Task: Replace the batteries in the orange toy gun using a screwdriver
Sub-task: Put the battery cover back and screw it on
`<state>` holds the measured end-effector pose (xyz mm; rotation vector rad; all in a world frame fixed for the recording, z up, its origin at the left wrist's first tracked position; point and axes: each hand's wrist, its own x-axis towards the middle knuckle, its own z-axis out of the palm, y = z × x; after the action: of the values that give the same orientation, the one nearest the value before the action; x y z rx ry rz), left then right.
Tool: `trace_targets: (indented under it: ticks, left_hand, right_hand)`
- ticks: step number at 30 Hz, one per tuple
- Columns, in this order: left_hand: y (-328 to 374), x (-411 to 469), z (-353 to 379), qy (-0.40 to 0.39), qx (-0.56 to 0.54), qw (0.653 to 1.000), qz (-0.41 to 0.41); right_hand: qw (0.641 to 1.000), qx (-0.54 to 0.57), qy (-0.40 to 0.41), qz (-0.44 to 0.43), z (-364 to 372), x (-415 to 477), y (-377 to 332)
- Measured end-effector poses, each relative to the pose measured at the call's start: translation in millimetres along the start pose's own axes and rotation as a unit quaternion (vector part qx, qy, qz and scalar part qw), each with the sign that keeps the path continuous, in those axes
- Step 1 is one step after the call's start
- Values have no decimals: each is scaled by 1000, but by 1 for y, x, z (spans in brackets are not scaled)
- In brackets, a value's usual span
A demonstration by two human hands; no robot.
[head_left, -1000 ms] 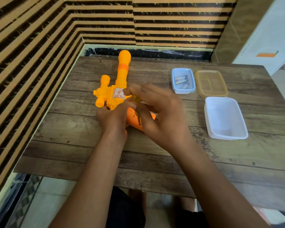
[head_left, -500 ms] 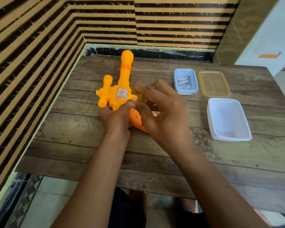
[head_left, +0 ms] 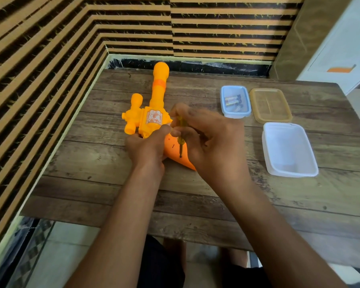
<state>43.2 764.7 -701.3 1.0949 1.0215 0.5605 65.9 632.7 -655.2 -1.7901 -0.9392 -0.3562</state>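
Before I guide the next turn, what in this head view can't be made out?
- Screw under the screwdriver tip: too small to see.
- Orange toy gun handle: mostly covered by the left hand and right hand.
- Batteries in the blue container: labels too small.
- Table right corner: cut off by the frame edge.

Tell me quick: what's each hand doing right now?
Left hand: closed on the orange plastic toy gun, at its grip.
Right hand: closed on the small yellow-handled screwdriver, tip on the grip.
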Motion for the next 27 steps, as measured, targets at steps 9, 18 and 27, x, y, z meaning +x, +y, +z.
trace_targets:
  ticks: [9,18,27]
  left_hand:
    - [1,-5,0,-6,-15,1000,1]
    - [-4,1,2,-2,-16,1000,9]
    - [0,3,-3,-23,13,1000,4]
  right_hand:
    - [998,-54,23,34,4,-3,-8]
    - [997,8,70,43,4,-15,-3]
    - [988,78,131,21,-11,-14,22]
